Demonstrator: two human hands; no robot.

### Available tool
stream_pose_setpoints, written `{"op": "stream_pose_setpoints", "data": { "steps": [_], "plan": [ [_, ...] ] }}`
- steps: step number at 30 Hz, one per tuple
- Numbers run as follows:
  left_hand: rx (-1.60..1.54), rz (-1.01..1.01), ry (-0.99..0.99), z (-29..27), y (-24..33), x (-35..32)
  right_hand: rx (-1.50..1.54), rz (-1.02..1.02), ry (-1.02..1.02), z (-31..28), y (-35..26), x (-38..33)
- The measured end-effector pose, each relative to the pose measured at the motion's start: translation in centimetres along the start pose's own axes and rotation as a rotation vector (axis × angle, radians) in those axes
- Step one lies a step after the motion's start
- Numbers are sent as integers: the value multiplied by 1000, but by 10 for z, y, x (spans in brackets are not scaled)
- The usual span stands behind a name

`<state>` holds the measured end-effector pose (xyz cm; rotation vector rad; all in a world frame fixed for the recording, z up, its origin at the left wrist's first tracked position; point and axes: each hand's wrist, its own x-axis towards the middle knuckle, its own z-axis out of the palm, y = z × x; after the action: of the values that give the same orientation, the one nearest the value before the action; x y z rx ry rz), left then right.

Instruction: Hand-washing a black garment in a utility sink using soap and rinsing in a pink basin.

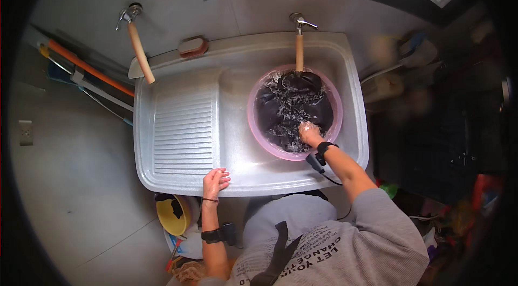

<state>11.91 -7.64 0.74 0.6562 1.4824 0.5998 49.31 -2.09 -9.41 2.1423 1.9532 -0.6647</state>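
Ridges (183, 132) line the left part of the pale grey sink (234, 124); at its near rim the left hand (216, 181) rests with fingers loosely bent, grasping nothing that shows. Farther right stands a pink basin (339, 119) with dark cloth (318, 109) in it, wet and flecked with white froth or glints, beneath the hose (299, 54) at the far side. The right hand (311, 134) dips into the basin's near right part, fingertips hidden; whether it grips the cloth, I cannot tell. Wetting seems done, handling under way, lifting out not yet done.
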Motion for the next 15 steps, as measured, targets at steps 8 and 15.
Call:
{"op": "stream_pose_setpoints", "data": {
  "steps": [8, 15],
  "plan": [
    [-100, 62, -23, -81, 8, 23, 560, 120, 167, -121, -8, -61],
    [-132, 195, -107, -112, 20, 46, 1080, 212, 302, -312, -63, -151]
  ]
}}
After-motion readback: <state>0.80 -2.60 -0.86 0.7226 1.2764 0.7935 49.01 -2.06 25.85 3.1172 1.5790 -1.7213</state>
